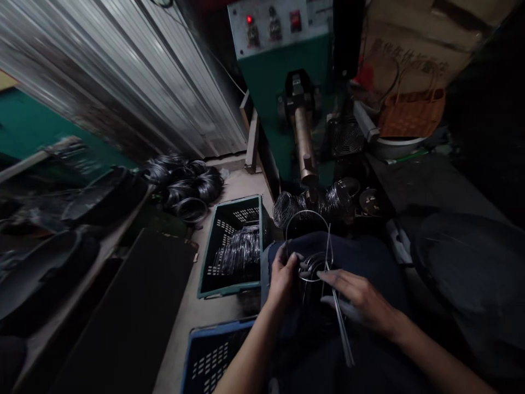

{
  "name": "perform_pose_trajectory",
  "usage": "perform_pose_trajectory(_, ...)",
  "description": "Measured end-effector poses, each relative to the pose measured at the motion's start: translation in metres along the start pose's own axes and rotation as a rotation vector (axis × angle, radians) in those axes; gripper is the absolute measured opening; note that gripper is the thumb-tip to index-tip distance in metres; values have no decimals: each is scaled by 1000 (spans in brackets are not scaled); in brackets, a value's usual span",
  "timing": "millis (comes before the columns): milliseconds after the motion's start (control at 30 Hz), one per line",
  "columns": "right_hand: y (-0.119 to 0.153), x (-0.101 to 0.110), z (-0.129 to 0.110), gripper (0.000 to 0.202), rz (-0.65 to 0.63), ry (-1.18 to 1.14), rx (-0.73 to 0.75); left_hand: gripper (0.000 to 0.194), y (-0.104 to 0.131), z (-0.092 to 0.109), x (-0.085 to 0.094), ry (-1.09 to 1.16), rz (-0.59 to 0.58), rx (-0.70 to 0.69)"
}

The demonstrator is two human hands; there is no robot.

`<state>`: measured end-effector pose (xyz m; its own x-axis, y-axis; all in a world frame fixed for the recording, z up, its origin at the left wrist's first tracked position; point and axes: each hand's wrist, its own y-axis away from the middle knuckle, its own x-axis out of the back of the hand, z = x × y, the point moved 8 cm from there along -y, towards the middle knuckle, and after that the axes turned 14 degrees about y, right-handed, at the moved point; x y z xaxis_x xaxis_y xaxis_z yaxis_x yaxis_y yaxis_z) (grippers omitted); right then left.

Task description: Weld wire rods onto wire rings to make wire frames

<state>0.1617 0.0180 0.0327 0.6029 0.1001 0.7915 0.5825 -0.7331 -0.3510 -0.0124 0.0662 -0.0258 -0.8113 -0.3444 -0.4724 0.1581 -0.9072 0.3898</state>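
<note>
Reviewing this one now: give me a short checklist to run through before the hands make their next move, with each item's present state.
1. Left hand on the hoop: ok, its fingers are at the hoop's left side.
2. Right hand by the rods: ok, its fingers are beside them.
3. Right hand's grip on the rods: cannot tell, the overlap is too dark.
4. Hoop clear of the rods in view: not ok, they cross at its right side.
5. Red light on the machine: ok, lit.
6. Wires inside the green crate: ok, they lie within its walls.
</note>
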Motion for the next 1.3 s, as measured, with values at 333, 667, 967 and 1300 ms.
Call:
perform_pose_trajectory(333, 12, 50, 46, 35, 195, 170, -258, 49, -22, -49, -21, 251, -4, 164)
perform_pose_trajectory(667, 4, -14, 38, 44, 111, 135, -128, 36, -21, -106, -30, 522, -72, 369)
perform_pose_trajectory(967, 3, -16, 44, 48, 83, 184, -61, 43, -20, -87, -31, 459, -118, 361)
perform_pose_trajectory(1300, 7, -7, 46, 40, -11, 254, -47, 49, -16, -79, -31, -34, -256, 349)
